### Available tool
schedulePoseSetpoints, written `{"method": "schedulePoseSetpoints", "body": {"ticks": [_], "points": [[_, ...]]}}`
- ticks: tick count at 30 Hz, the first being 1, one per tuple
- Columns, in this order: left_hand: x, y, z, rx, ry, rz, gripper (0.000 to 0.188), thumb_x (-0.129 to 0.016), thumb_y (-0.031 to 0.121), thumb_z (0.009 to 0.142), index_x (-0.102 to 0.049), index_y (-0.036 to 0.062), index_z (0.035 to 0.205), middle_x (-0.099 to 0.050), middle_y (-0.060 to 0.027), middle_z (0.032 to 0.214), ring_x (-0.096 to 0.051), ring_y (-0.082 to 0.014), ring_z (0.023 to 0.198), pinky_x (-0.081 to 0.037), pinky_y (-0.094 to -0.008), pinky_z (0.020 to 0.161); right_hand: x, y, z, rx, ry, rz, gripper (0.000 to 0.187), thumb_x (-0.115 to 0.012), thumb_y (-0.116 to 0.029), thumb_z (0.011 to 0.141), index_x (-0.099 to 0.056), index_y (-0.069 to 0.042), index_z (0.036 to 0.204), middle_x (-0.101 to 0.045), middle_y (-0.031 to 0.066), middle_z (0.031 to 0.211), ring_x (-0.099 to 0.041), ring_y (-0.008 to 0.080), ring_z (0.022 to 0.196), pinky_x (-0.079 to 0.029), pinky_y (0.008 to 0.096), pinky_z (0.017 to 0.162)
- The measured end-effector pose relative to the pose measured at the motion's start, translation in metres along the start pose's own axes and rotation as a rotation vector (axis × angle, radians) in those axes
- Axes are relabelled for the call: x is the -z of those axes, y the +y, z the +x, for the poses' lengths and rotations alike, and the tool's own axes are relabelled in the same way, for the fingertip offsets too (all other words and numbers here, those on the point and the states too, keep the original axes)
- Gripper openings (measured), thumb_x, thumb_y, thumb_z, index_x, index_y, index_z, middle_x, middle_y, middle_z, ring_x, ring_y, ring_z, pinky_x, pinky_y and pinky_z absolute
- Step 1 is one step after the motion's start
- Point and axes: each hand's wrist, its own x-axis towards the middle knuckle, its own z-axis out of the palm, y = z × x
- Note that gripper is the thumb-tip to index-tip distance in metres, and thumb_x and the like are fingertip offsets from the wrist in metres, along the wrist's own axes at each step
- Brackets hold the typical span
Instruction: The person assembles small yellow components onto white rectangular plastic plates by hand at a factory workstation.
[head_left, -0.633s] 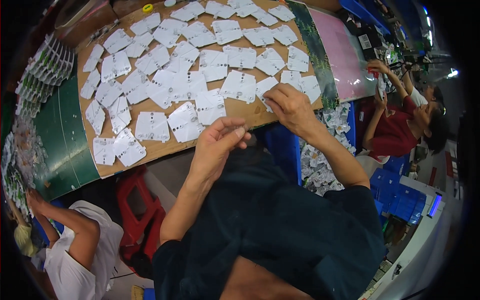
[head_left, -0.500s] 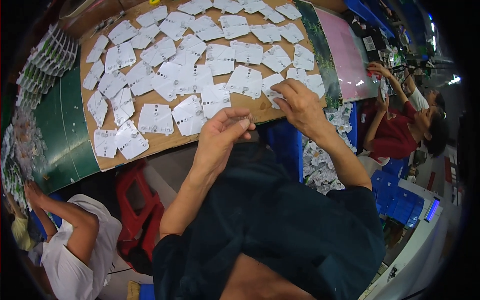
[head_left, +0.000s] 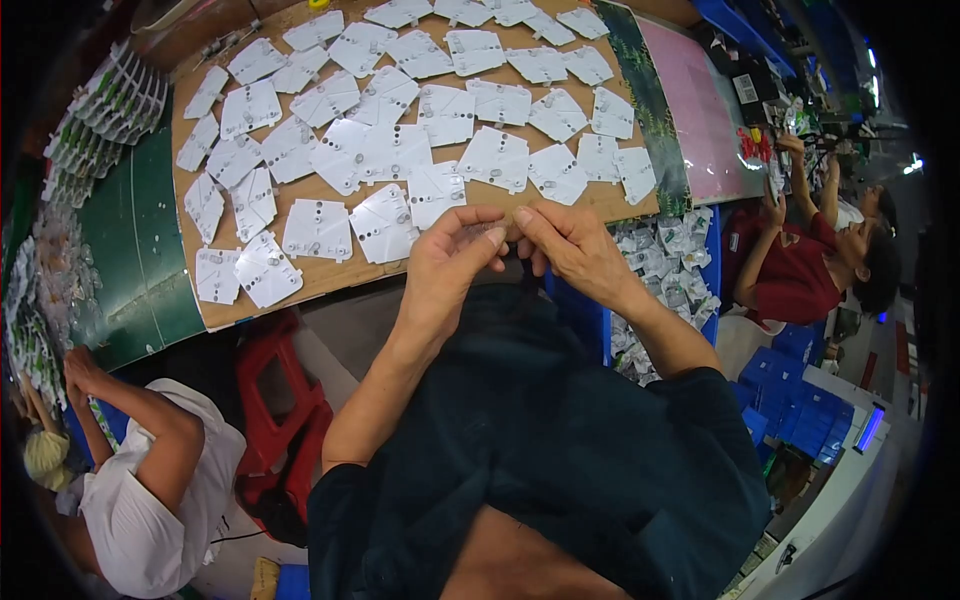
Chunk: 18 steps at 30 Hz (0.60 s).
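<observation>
Close together at the board's front edge, both my hands are closed. My left hand [head_left: 457,246] curls its fingers around small clear pieces, mostly hidden by the thumb. Thumb and fingertips of my right hand [head_left: 568,247] are pinched right beside the left fingertips; what they hold, if anything, is too small to make out. Beyond the hands, flat white plastic plates [head_left: 494,160] with small clear bits and dark round spots lie spread over a brown cardboard sheet [head_left: 335,277]. The plate nearest my left hand is a white one [head_left: 436,193] just past its knuckles.
A blue bin [head_left: 712,265] full of white and clear parts [head_left: 655,290] stands below the board at right. Stacked white parts [head_left: 100,125] and clear pieces [head_left: 65,265] lie on the green table [head_left: 140,260] at left. Co-workers sit on both sides; a red stool [head_left: 275,400] is at lower left.
My right hand has moved from above a white plate at the right, back toward me and left, to meet my left hand. The left hand has stayed about where it was.
</observation>
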Motion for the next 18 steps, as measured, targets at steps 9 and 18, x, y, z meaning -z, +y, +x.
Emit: {"method": "schedulePoseSetpoints", "body": {"ticks": [9, 18], "points": [[-0.002, 0.0, 0.004, 0.075, -0.004, 0.067, 0.023, -0.061, 0.013, 0.095, -0.06, -0.0034, 0.111, -0.065, -0.0083, 0.094, -0.061, -0.0115, 0.08, -0.051, -0.0239, 0.07, 0.001, 0.016, 0.003, 0.246, 0.12, -0.173, 0.031, -0.05, -0.023, 0.101, -0.063, 0.001, 0.088, -0.06, 0.003, 0.068, -0.055, 0.0097, 0.057, -0.044, 0.0253, 0.054], [-0.003, 0.003, 0.01, 0.192, -0.08, -0.016, 0.02, -0.058, 0.019, 0.098, -0.06, -0.0001, 0.101, -0.064, -0.0068, 0.091, -0.06, -0.0106, 0.075, -0.051, -0.0228, 0.065, 0.012, 0.007, 0.004, 0.157, 0.027, 0.092, 0.019, -0.055, -0.019, 0.099, -0.061, -0.002, 0.105, -0.062, -0.0004, 0.08, -0.057, 0.0063, 0.069, -0.044, 0.0213, 0.059]]}}
